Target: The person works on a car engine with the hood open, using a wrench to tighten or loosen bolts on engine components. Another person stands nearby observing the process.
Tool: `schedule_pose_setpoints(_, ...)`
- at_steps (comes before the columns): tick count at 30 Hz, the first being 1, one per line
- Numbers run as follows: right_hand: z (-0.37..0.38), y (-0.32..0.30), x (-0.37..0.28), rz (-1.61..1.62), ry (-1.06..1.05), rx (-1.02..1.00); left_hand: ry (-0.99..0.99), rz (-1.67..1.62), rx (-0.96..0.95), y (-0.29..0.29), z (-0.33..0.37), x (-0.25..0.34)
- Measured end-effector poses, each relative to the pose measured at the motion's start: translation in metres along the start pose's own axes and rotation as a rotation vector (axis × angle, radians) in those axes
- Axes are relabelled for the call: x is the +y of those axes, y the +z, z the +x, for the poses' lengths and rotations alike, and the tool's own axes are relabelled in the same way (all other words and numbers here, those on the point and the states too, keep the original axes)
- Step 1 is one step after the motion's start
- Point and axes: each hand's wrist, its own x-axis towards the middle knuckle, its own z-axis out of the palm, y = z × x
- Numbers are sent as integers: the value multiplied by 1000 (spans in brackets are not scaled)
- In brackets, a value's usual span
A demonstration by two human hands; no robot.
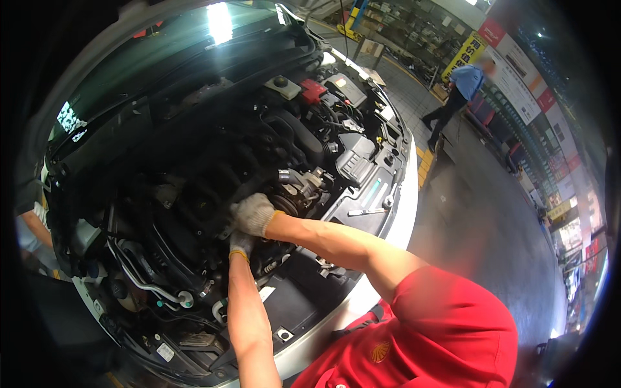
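Note:
Both my hands wear white knit work gloves and are down in the engine bay of a car with its hood up. My right hand (255, 214) reaches in from the right, fingers curled, at the front edge of the dark engine (204, 194). What it grips is hidden in shadow. Close below it, my left hand (241, 243) comes up from the lower edge, its fingers hidden by the right hand and engine parts. A metallic engine part (304, 186) lies just right of my hands. Black hoses surround them.
A shiny hand tool (367, 212) lies on the front panel at right. Farther back sit a red cover (314, 91) and a reservoir cap (281, 82). A person in a blue shirt (466, 83) stands beyond the car; another person's arm (37, 227) shows at far left.

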Motion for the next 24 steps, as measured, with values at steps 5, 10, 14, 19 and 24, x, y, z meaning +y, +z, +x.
schedule_pose_setpoints(5,-43,-8,4,74,10,41,50,277,-93,-1,0,7)
schedule_pose_setpoints(10,-34,-11,12,26,-30,121,61,294,69,8,1,7)
schedule_pose_setpoints(14,5,-17,1,-15,-58,80,11,52,144,14,1,0)
schedule_pose_setpoints(19,31,-16,0,14,-59,150,-120,-233,57,18,7,0)
schedule_pose_setpoints(24,20,-12,-3,18,-72,89,-34,-34,-20,15,4,-3)
